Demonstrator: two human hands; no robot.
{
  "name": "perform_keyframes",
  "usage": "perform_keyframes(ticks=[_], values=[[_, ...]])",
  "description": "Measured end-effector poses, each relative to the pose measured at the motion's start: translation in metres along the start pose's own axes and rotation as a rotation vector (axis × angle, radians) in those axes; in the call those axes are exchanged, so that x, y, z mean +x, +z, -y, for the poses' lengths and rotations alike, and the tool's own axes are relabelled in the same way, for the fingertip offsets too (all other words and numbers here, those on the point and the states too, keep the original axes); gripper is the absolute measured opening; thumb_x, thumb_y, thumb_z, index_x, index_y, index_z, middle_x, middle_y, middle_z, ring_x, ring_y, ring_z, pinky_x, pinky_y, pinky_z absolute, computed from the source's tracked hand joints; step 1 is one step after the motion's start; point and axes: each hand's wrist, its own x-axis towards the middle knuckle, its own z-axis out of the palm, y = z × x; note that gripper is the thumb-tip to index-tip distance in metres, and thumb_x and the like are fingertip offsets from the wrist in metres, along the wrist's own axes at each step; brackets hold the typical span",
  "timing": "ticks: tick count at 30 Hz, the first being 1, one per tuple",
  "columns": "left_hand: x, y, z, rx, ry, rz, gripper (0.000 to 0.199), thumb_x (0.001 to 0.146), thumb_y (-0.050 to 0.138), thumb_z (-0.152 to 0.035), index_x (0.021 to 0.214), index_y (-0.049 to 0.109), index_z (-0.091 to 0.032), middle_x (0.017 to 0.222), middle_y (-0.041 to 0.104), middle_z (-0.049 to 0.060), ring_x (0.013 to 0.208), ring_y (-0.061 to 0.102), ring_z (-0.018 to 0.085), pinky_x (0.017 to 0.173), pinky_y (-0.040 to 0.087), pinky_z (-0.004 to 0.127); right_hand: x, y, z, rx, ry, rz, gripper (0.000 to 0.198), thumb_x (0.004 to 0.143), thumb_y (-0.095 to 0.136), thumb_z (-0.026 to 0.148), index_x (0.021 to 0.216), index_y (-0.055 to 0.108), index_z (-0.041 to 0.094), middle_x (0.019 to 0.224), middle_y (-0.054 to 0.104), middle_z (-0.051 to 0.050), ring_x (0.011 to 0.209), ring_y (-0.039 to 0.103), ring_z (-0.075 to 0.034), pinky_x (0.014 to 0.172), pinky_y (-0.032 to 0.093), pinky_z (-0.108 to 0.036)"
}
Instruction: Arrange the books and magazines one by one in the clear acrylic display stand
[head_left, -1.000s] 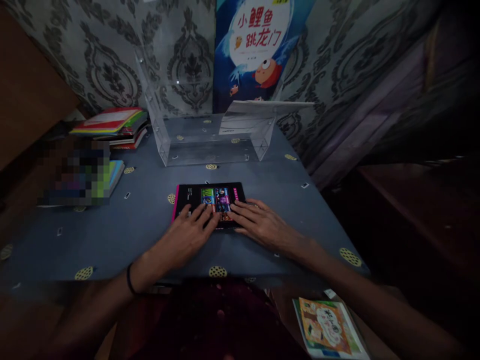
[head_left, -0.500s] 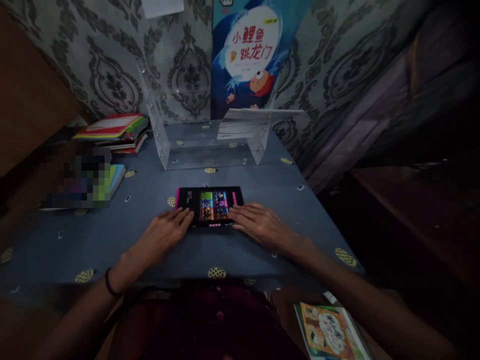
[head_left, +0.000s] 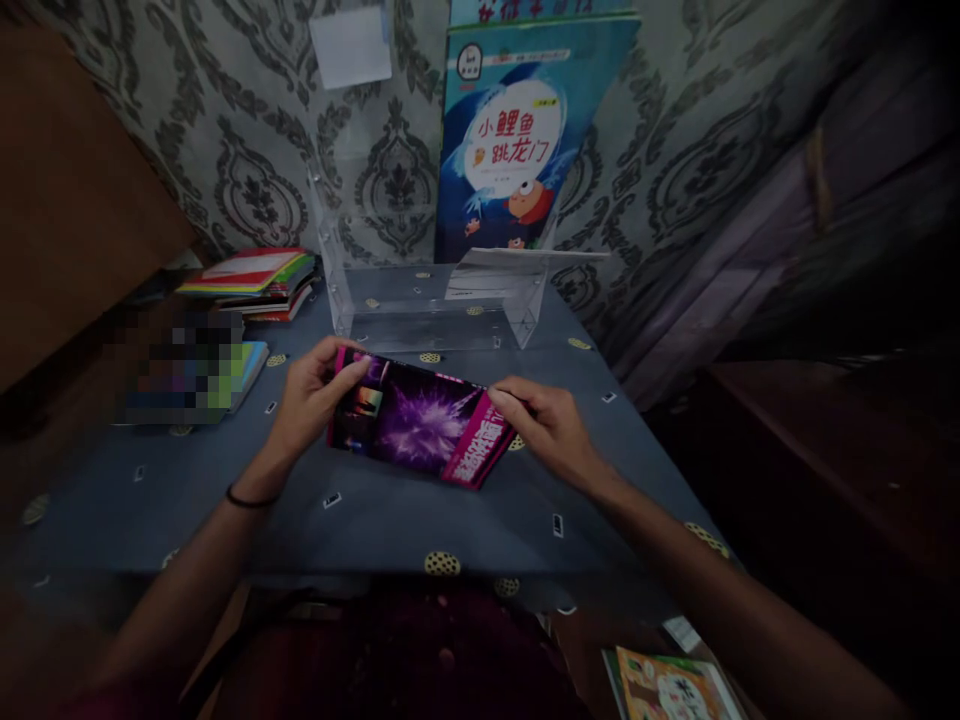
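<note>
A thin book (head_left: 420, 425) with a purple burst picture and a pink strip of white lettering is held up, tilted, over the table. My left hand (head_left: 319, 385) is closed on its upper left corner, thumb on the front and fingers behind. At the upper right corner, my right hand (head_left: 544, 420) pinches it between thumb and curled fingers. The lettering on the pink strip runs sideways from where I look.
A clear acrylic stand (head_left: 435, 320) is behind the book, with a white paper (head_left: 499, 275) over its right side. Stacked books (head_left: 259, 275) lie at the back left. A blue picture book (head_left: 517, 130) stands by the wall. More books (head_left: 675, 685) lie low at the right.
The book lay flat on the table under both hands, showing a black side with small pictures. Now both hands grip and lift it, and a purple and pink side shows.
</note>
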Motion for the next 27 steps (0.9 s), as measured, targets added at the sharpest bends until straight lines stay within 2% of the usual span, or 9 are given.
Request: perform_keyframes(ticks=[4,7,10,13,15,19,22,25,27], values=[[0.008,0.014,0.021,-0.152,-0.169,0.046,0.047,0.077,0.073,-0.063,0.089,0.067,-0.018,0.068,0.060,-0.003,0.057,0.053,0.011,0.053,0.043,0.020,0.007,0.009,-0.014,0.193,0.190,0.055,0.052,0.095,0.052,0.063,0.065,0.054,0.020,0.058,0.049,0.003,0.053,0.043,-0.011,0.052,0.035,-0.025],[0.006,0.020,0.047,-0.159,-0.297,0.083,0.053,0.075,0.069,-0.069,0.085,0.064,-0.018,0.065,0.057,-0.004,0.056,0.052,0.011,0.053,0.043,0.021,0.008,0.018,-0.035,0.260,0.299,0.115,0.057,0.089,0.056,0.070,0.061,0.049,0.021,0.057,0.047,0.004,0.053,0.040,-0.011,0.051,0.033,-0.025],[0.003,0.022,0.068,-0.101,-0.361,0.126,0.053,0.076,0.063,-0.071,0.081,0.060,-0.018,0.062,0.054,-0.004,0.055,0.051,0.012,0.054,0.043,0.023,0.009,0.028,-0.056,0.288,0.384,0.123,0.055,0.085,0.058,0.071,0.064,0.054,0.020,0.057,0.050,0.004,0.052,0.043,-0.011,0.050,0.034,-0.025],[0.003,0.017,0.079,-0.012,-0.353,0.132,0.044,0.082,0.061,-0.061,0.081,0.063,-0.017,0.065,0.057,-0.002,0.059,0.053,0.014,0.056,0.042,0.023,0.010,0.036,-0.073,0.230,0.378,0.113,0.049,0.087,0.058,0.064,0.069,0.062,0.018,0.060,0.058,0.002,0.055,0.050,-0.013,0.052,0.038,-0.026],[0.003,0.013,0.080,0.217,-0.267,0.113,0.034,0.088,0.057,-0.049,0.089,0.067,-0.017,0.074,0.063,0.001,0.069,0.058,0.017,0.062,0.045,0.026,0.010,0.038,-0.081,0.114,0.335,0.089,0.041,0.090,0.058,0.054,0.071,0.065,0.018,0.063,0.064,0.000,0.058,0.056,-0.015,0.056,0.041,-0.027],[-0.001,0.015,0.075,0.781,0.063,0.091,0.027,0.097,0.047,-0.029,0.107,0.068,-0.016,0.102,0.069,0.010,0.096,0.063,0.025,0.084,0.051,0.037,0.006,0.040,-0.091,-0.227,0.193,0.028,0.025,0.094,0.058,0.038,0.080,0.071,0.021,0.076,0.073,-0.003,0.072,0.065,-0.020,0.066,0.046,-0.031],[-0.009,0.034,0.066,0.836,0.271,0.265,0.029,0.103,0.042,-0.026,0.115,0.065,-0.015,0.112,0.069,0.012,0.106,0.063,0.025,0.095,0.052,0.042,0.002,0.041,-0.094,-0.421,0.060,0.022,0.022,0.097,0.058,0.031,0.085,0.073,0.021,0.084,0.072,-0.006,0.083,0.065,-0.023,0.074,0.049,-0.034],[-0.020,0.061,0.057,0.799,0.454,0.491,0.031,0.106,0.042,-0.028,0.129,0.059,-0.016,0.132,0.067,0.011,0.128,0.058,0.024,0.109,0.046,0.044,-0.001,0.042,-0.094,-0.492,-0.040,0.062,0.021,0.100,0.056,0.028,0.092,0.074,0.021,0.087,0.071,-0.007,0.084,0.063,-0.023,0.077,0.051,-0.036],[-0.027,0.076,0.055,0.838,0.525,0.589,0.035,0.107,0.042,-0.029,0.136,0.055,-0.015,0.144,0.061,0.012,0.140,0.051,0.025,0.115,0.041,0.046,-0.003,0.043,-0.093,-0.511,-0.095,0.082,0.023,0.102,0.053,0.027,0.096,0.074,0.020,0.087,0.070,-0.008,0.084,0.062,-0.024,0.078,0.051,-0.037]])
